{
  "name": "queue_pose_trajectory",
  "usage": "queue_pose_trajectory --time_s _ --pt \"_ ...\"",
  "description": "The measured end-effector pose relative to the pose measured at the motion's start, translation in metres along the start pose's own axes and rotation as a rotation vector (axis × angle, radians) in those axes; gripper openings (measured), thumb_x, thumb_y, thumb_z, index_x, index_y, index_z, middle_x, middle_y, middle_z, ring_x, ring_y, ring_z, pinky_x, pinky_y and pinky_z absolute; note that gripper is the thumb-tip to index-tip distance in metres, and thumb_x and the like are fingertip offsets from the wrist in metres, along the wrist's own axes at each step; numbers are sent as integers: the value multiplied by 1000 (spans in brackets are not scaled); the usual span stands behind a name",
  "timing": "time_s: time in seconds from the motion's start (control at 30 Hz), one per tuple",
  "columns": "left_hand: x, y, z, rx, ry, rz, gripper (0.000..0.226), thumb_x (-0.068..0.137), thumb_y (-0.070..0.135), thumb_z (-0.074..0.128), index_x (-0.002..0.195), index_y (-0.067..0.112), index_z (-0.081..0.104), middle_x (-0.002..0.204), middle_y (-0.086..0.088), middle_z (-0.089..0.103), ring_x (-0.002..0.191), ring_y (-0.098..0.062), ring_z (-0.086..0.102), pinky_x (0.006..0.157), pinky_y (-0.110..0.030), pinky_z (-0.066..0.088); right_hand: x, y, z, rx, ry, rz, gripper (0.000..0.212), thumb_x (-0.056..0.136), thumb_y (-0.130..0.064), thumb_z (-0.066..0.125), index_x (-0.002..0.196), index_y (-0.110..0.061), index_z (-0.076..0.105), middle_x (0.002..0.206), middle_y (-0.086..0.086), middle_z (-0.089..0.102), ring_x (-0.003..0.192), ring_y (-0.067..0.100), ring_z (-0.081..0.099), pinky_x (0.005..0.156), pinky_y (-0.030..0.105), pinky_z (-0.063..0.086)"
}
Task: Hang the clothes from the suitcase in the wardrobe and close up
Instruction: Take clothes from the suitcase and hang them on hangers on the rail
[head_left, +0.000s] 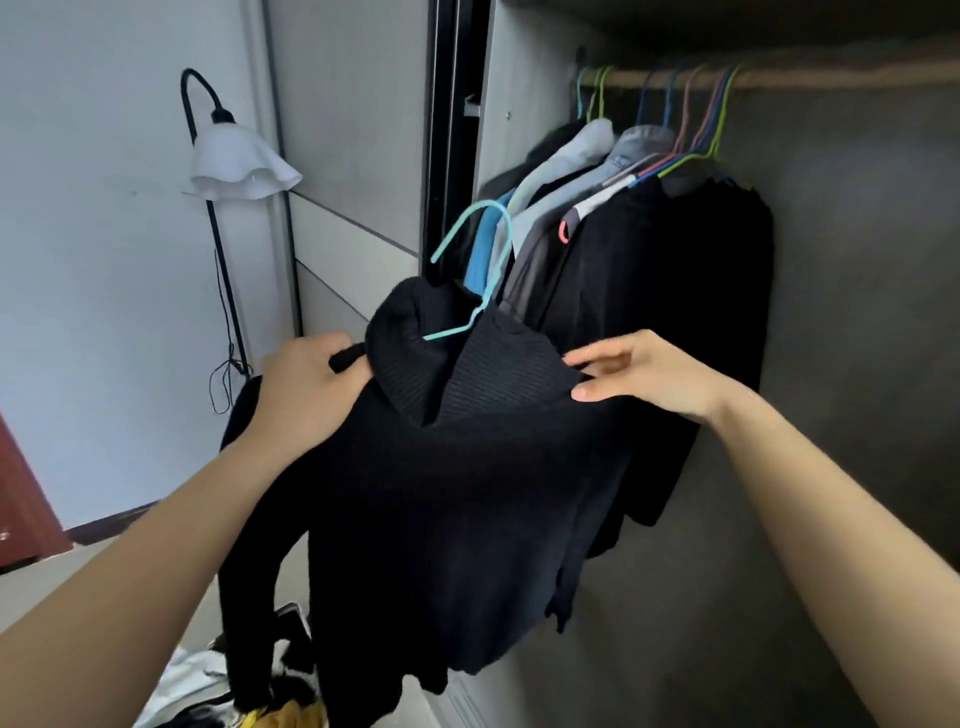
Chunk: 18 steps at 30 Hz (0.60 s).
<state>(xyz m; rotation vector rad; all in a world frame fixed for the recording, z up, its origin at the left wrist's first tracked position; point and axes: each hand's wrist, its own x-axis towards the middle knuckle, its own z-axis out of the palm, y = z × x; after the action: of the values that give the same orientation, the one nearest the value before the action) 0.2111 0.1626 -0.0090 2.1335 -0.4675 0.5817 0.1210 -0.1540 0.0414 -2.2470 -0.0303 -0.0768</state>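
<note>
Wardrobe (857, 364) far right — left hand (306, 387) grips near black sweater (441, 493) on teal hanger (470, 228), right hand (644, 376) pinches its collar (498, 374).

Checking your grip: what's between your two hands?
In the head view, the sweater, its collar on the hanger, lies between left hand and right hand.
</note>
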Motion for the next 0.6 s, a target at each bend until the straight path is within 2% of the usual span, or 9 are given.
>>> queue_pose_trajectory --time_s 0.07,0.17,0.27,0.3,0.37,0.4,0.47,0.53,0.6 --pt "0 2 7 -45 -33 19 39 90 29 60 69 -3 56 66 -19 60 56 -14 46 51 -22 30 2 -24 10 32 -30 -37 34 79 -22 79 111 -28 72 94 -10 70 89 1 64 78 18 44" --pt "1 -5 22 -110 -135 35 28 91 32 61 77 8 65 70 -9 65 62 -15 57 56 -16 40 -2 -48 24 -53 -146 -14 46 81 -34 75 124 -20 65 117 -7 70 112 9 63 100 31 47" --pt "2 -7 37 -210 -330 57 15 90 31 63 76 34 65 71 15 68 73 -8 65 65 -28 49 -14 -55 34 16 -320 40 25 94 -7 61 118 -7 67 109 3 73 90 9 71 66 18 53" --pt "1 -6 43 -216 -405 73 21 90 24 63 74 38 62 69 21 68 72 1 63 64 -22 48 -19 -53 38 59 -353 62 25 94 -2 58 118 -3 65 108 7 72 87 12 72 62 23 56" --pt "-4 -7 57 -237 -547 66 21 87 20 62 71 34 64 71 24 69 70 11 61 65 -16 48 -24 -46 45 129 -390 82 27 93 2 57 118 -1 64 112 16 70 99 31 70 81 48 58" --pt "-6 -6 66 -253 -617 66 12 83 26 60 74 30 68 76 20 72 73 9 62 69 -22 52 -28 -43 47 159 -389 82 27 91 2 58 118 -1 64 117 21 67 108 40 65 91 60 51" --pt "-5 -13 84 -280 -725 59 28 76 40 56 83 18 71 86 6 75 84 -7 69 77 -41 56 -35 -36 47 247 -372 77 28 89 0 60 117 2 64 123 28 62 117 48 58 101 70 38" --pt "0 -8 102 -303 -772 44 35 77 38 57 83 5 67 85 0 74 82 -17 69 76 -49 56 -47 -35 42 352 -288 81 29 87 -1 60 114 4 65 119 26 65 114 43 61 103 62 42" --pt "3 13 119 -407 -800 34 21 87 23 62 79 4 66 79 6 69 78 -10 63 74 -34 54 -59 -42 29 418 -116 90 29 82 -5 62 108 5 68 108 22 69 99 32 68 94 44 52"
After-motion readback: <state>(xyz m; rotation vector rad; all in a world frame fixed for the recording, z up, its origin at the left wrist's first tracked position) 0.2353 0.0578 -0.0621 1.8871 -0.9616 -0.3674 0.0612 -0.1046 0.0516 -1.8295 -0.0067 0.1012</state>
